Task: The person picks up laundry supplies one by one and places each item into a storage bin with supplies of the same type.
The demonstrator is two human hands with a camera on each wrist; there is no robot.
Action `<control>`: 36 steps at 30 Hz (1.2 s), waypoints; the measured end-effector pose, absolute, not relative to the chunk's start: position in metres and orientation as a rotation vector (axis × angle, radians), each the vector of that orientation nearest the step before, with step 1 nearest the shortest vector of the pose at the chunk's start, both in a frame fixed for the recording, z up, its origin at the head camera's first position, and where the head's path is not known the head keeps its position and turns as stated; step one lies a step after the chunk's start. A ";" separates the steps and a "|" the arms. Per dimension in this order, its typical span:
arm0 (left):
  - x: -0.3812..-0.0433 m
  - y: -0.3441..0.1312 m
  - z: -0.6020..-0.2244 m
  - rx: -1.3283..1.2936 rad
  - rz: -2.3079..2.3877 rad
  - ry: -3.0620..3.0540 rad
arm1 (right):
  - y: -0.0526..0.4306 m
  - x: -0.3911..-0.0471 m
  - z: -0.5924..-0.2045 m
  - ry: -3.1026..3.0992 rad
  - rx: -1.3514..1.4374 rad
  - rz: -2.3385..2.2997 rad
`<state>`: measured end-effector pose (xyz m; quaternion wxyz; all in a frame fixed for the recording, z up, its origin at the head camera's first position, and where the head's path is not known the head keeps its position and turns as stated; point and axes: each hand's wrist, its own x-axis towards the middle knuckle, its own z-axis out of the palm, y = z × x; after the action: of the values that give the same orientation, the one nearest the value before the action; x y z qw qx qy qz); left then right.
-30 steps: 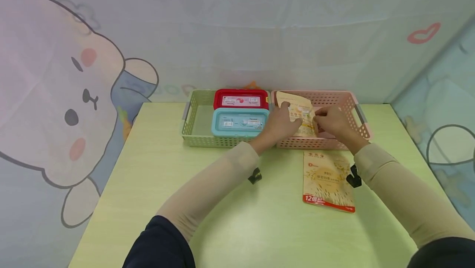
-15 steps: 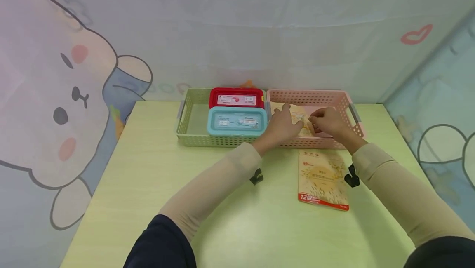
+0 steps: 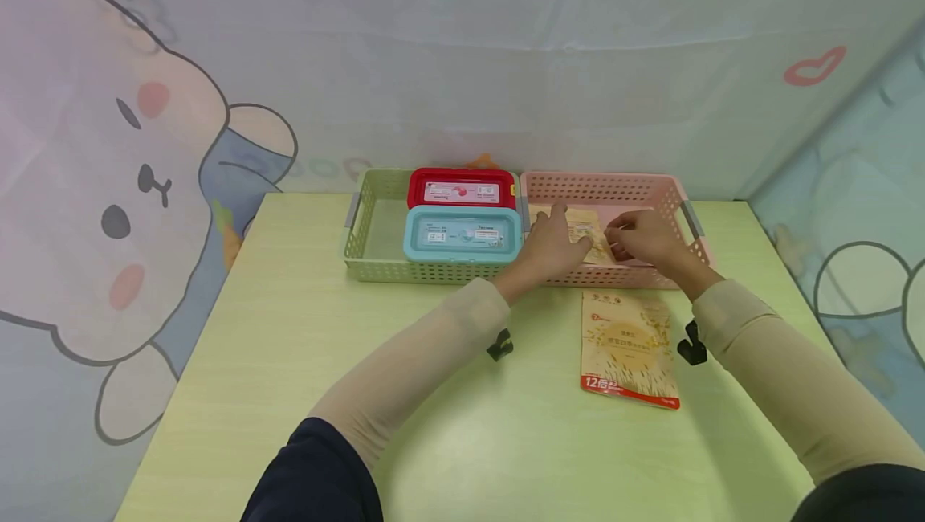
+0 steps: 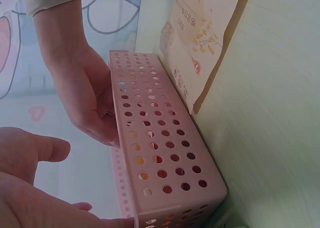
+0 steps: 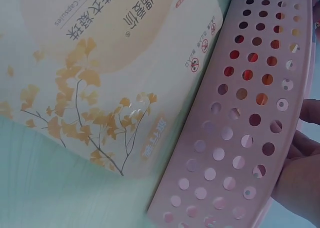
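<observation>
A pale yellow pouch (image 3: 581, 226) lies in the pink perforated basket (image 3: 607, 278). My left hand (image 3: 551, 247) reaches over its left part with the fingers spread. At the pouch's right edge, my right hand (image 3: 645, 239) has bent fingers. Whether they pinch the edge is hidden, as the basket wall covers the fingertips in the right wrist view. A larger yellow pouch of laundry capsules (image 3: 629, 349), with a red band along its bottom, lies flat on the table in front of the basket.
A green perforated basket (image 3: 383, 271) adjoins the pink one on the left. It holds a red-lidded box (image 3: 462, 191) and a light blue-lidded box (image 3: 462, 234) in its right part. Behind the table (image 3: 405, 458) hangs a printed curtain (image 3: 448, 88).
The pouch in the pink basket was tilted up between both hands a second ago and now lies flatter. Both hands have stayed over the basket. The head view has shifted slightly.
</observation>
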<state>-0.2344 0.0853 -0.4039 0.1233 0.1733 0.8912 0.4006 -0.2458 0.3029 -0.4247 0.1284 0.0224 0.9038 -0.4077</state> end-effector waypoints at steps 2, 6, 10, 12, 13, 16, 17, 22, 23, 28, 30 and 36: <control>-0.235 0.085 -0.404 0.511 1.171 2.598 | 0.304 -0.246 -0.426 2.636 0.057 -1.186; -0.235 0.084 -0.404 0.513 1.176 2.596 | 0.306 -0.246 -0.426 2.650 0.026 -1.183; -0.235 0.083 -0.404 0.509 1.159 2.609 | 0.307 -0.246 -0.422 2.662 -0.031 -1.146; -0.235 0.083 -0.403 0.504 1.150 2.612 | 0.307 -0.245 -0.420 2.670 -0.059 -1.108; -0.235 0.083 -0.403 0.501 1.147 2.613 | 0.307 -0.245 -0.418 2.672 -0.071 -1.091; -0.236 0.083 -0.402 0.512 1.143 2.611 | 0.309 -0.243 -0.413 2.680 -0.096 -1.050; -0.236 0.083 -0.402 0.516 1.144 2.608 | 0.309 -0.243 -0.411 2.683 -0.109 -1.039; -0.238 0.081 -0.402 0.552 1.159 2.590 | 0.311 -0.240 -0.404 2.703 -0.203 -0.998; -0.239 0.081 -0.401 0.560 1.162 2.585 | 0.312 -0.239 -0.403 2.705 -0.226 -0.992; -0.239 0.079 -0.401 0.620 1.125 2.573 | 0.311 -0.234 -0.399 2.718 -0.277 -0.943; -0.239 0.078 -0.401 0.639 1.106 2.574 | 0.310 -0.231 -0.398 2.743 -0.299 -0.901; -0.237 0.074 -0.392 0.679 1.073 2.554 | 0.308 -0.222 -0.393 2.801 -0.385 -0.838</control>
<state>-0.2371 0.0740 -0.3922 0.1442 0.2354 0.8861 0.3722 -0.2220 0.3083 -0.3934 0.0964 -0.1300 0.9454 -0.2829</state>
